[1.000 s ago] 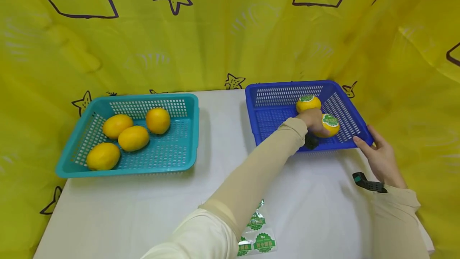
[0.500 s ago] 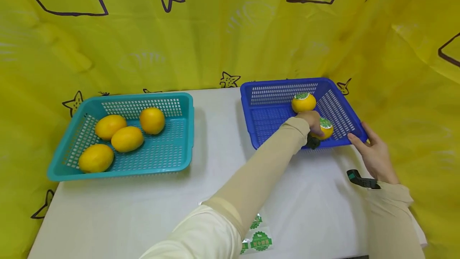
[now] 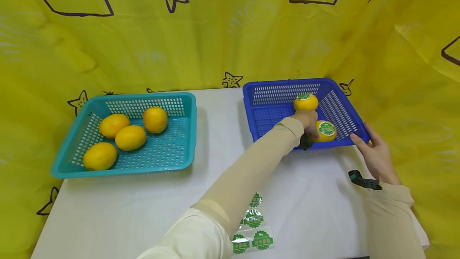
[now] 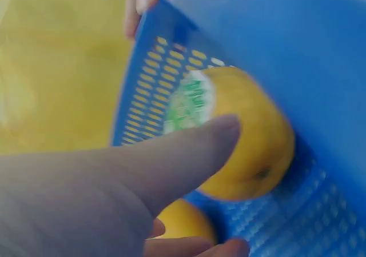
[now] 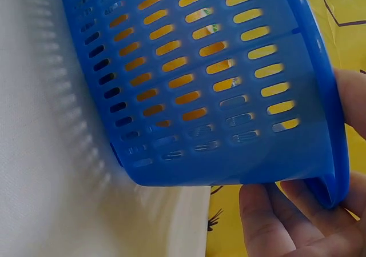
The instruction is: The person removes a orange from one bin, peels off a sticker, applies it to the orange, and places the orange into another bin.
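Note:
A blue plastic basket (image 3: 267, 118) stands at the right of the table, holding two yellow-orange fruits with green-and-white round stickers. One fruit (image 3: 306, 102) is by the back wall; the other fruit (image 3: 325, 132) lies in the near right corner. My left hand (image 3: 308, 120) is inside the basket just left of the nearer fruit. In the left wrist view its straight thumb overlaps the stickered fruit (image 4: 257, 137), and its fingers are spread apart below, by the other fruit (image 4: 186, 220). My right hand (image 3: 378, 158) grips the basket's near right corner, fingers and thumb at the rim (image 5: 337, 137).
A teal basket (image 3: 169, 143) on the left holds several yellow-orange fruits without visible stickers. A clear sheet of green round stickers (image 3: 262, 240) lies at the table's front, partly behind my left sleeve. A yellow patterned curtain (image 3: 208, 31) hangs behind the white table (image 3: 125, 211).
The fruit at my left hand has turned and come to lie in the basket's near corner. My left hand has drawn slightly left from it. The right hand stays on the rim.

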Demonstrator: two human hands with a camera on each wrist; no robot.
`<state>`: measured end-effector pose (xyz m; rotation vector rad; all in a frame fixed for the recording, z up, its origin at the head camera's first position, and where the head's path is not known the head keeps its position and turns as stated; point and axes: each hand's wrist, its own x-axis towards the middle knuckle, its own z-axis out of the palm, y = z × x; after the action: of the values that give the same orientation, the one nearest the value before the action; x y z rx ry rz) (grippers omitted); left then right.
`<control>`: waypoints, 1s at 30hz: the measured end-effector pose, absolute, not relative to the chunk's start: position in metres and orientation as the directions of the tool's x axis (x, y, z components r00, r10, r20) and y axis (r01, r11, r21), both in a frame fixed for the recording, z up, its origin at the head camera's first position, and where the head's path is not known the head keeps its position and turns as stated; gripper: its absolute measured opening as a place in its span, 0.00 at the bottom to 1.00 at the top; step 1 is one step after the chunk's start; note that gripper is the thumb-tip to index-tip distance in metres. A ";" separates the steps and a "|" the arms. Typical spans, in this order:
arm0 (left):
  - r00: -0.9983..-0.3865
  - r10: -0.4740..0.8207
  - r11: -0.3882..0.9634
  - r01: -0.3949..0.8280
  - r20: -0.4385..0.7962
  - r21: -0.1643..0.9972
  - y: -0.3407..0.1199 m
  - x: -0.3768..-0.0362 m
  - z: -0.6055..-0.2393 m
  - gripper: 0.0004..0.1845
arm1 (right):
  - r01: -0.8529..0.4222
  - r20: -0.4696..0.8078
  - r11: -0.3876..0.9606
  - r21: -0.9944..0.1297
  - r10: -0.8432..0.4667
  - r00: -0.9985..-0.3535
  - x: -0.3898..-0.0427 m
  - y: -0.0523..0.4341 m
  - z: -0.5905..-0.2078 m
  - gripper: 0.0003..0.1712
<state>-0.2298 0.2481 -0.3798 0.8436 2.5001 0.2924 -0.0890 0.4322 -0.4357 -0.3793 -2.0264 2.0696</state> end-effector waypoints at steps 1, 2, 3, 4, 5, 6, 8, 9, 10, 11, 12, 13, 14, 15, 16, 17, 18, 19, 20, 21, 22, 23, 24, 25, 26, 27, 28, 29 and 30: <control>-0.690 0.636 0.771 0.544 -0.345 0.331 0.242 -0.229 -0.377 0.20 | 0.022 -0.028 -0.023 -1.000 0.332 -0.943 -0.090 0.432 -0.436 0.45; -0.681 0.664 0.747 0.583 -0.309 0.319 0.236 -0.226 -0.373 0.21 | 0.017 -0.025 -0.027 -0.999 0.331 -0.943 -0.090 0.432 -0.436 0.45; -0.669 0.692 0.720 0.621 -0.270 0.309 0.228 -0.223 -0.369 0.22 | 0.016 -0.022 -0.022 -1.000 0.329 -0.944 -0.090 0.433 -0.435 0.45; -0.653 0.721 0.691 0.658 -0.232 0.299 0.219 -0.219 -0.364 0.24 | 0.012 -0.018 -0.020 -1.000 0.329 -0.944 -0.090 0.433 -0.435 0.45; -0.635 0.747 0.662 0.688 -0.196 0.297 0.209 -0.213 -0.359 0.27 | 0.013 -0.016 -0.011 -1.000 0.327 -0.945 -0.089 0.433 -0.435 0.45; -0.611 0.776 0.627 0.721 -0.155 0.296 0.197 -0.207 -0.354 0.29 | 0.014 -0.016 -0.008 -1.000 0.320 -0.947 -0.089 0.433 -0.436 0.45; -0.572 0.816 0.569 0.765 -0.088 0.303 0.167 -0.192 -0.347 0.32 | 0.049 -0.017 0.093 -0.994 0.321 -0.947 -0.087 0.431 -0.436 0.45; -0.560 0.826 0.548 0.776 -0.059 0.312 0.150 -0.185 -0.345 0.33 | 0.072 -0.013 0.168 -0.983 0.325 -0.946 -0.087 0.429 -0.437 0.44; -0.554 0.832 0.533 0.786 -0.026 0.314 0.132 -0.178 -0.345 0.33 | 0.090 -0.008 0.232 -0.968 0.334 -0.943 -0.086 0.427 -0.437 0.44; -0.549 0.836 0.517 0.793 0.009 0.322 0.113 -0.172 -0.345 0.32 | 0.112 0.001 0.298 -0.948 0.356 -0.935 -0.086 0.423 -0.437 0.43; -0.550 0.834 0.506 0.798 0.049 0.327 0.092 -0.167 -0.347 0.31 | 0.131 0.023 0.360 -0.924 0.392 -0.919 -0.085 0.419 -0.436 0.43; -0.552 0.829 0.498 0.801 0.088 0.333 0.072 -0.162 -0.350 0.30 | 0.147 0.060 0.420 -0.895 0.440 -0.896 -0.085 0.413 -0.434 0.42; -0.555 0.822 0.491 0.804 0.126 0.337 0.051 -0.158 -0.353 0.30 | 0.150 0.107 0.462 -0.874 0.486 -0.868 -0.083 0.405 -0.434 0.40; -0.560 0.811 0.487 0.806 0.169 0.336 0.030 -0.155 -0.357 0.29 | 0.121 0.167 0.470 -0.874 0.525 -0.835 -0.082 0.397 -0.432 0.39; -0.565 0.797 0.487 0.809 0.211 0.329 0.009 -0.152 -0.360 0.28 | 0.070 0.248 0.491 -0.868 0.552 -0.796 -0.081 0.388 -0.429 0.37; -0.575 0.779 0.493 0.808 0.250 0.323 -0.010 -0.149 -0.363 0.28 | 0.030 0.316 0.516 -0.856 0.569 -0.759 -0.079 0.378 -0.426 0.35; -0.588 0.756 0.505 0.803 0.286 0.315 -0.030 -0.147 -0.366 0.27 | -0.019 0.388 0.550 -0.835 0.564 -0.729 -0.079 0.367 -0.423 0.33; -0.598 0.733 0.518 0.799 0.324 0.305 -0.049 -0.146 -0.369 0.27 | -0.081 0.457 0.584 -0.808 0.533 -0.712 -0.079 0.355 -0.420 0.32; -0.615 0.703 0.538 0.789 0.357 0.297 -0.068 -0.144 -0.371 0.27 | -0.146 0.518 0.613 -0.776 0.489 -0.702 -0.081 0.343 -0.417 0.31; -0.634 0.670 0.560 0.773 0.387 0.298 -0.087 -0.141 -0.373 0.28 | -0.204 0.562 0.634 -0.746 0.435 -0.703 -0.083 0.331 -0.414 0.31; -0.653 0.636 0.581 0.756 0.410 0.302 -0.105 -0.138 -0.375 0.29 | -0.258 0.594 0.644 -0.720 0.379 -0.710 -0.085 0.318 -0.412 0.31; -0.669 0.601 0.602 0.739 0.437 0.303 -0.123 -0.135 -0.377 0.29 | -0.297 0.605 0.644 -0.705 0.327 -0.726 -0.087 0.306 -0.411 0.31; -0.684 0.566 0.620 0.721 0.460 0.309 -0.139 -0.131 -0.378 0.30 | -0.342 0.620 0.643 -0.686 0.271 -0.736 -0.090 0.294 -0.410 0.31; -0.701 0.531 0.639 0.701 0.477 0.318 -0.155 -0.127 -0.379 0.32 | -0.375 0.626 0.639 -0.671 0.217 -0.749 -0.092 0.283 -0.410 0.32; -0.717 0.494 0.655 0.679 0.493 0.331 -0.170 -0.123 -0.380 0.33 | -0.398 0.620 0.631 -0.666 0.172 -0.765 -0.094 0.272 -0.410 0.32; -0.723 0.461 0.667 0.665 0.514 0.337 -0.184 -0.119 -0.381 0.33 | -0.414 0.610 0.622 -0.664 0.131 -0.781 -0.095 0.262 -0.410 0.33; -0.735 0.427 0.683 0.644 0.527 0.345 -0.198 -0.115 -0.382 0.34 | -0.432 0.602 0.611 -0.663 0.092 -0.794 -0.096 0.252 -0.410 0.33; -0.743 0.390 0.698 0.624 0.543 0.352 -0.210 -0.112 -0.382 0.34 | -0.446 0.590 0.602 -0.663 0.053 -0.806 -0.097 0.243 -0.410 0.34; -0.753 0.354 0.708 0.603 0.554 0.367 -0.222 -0.109 -0.382 0.35 | -0.456 0.576 0.592 -0.664 0.017 -0.817 -0.097 0.234 -0.410 0.35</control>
<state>-0.1094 -0.2217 -0.3822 0.9885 3.3126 1.0103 -0.0973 0.2338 -0.4102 0.3476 -2.2852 1.1639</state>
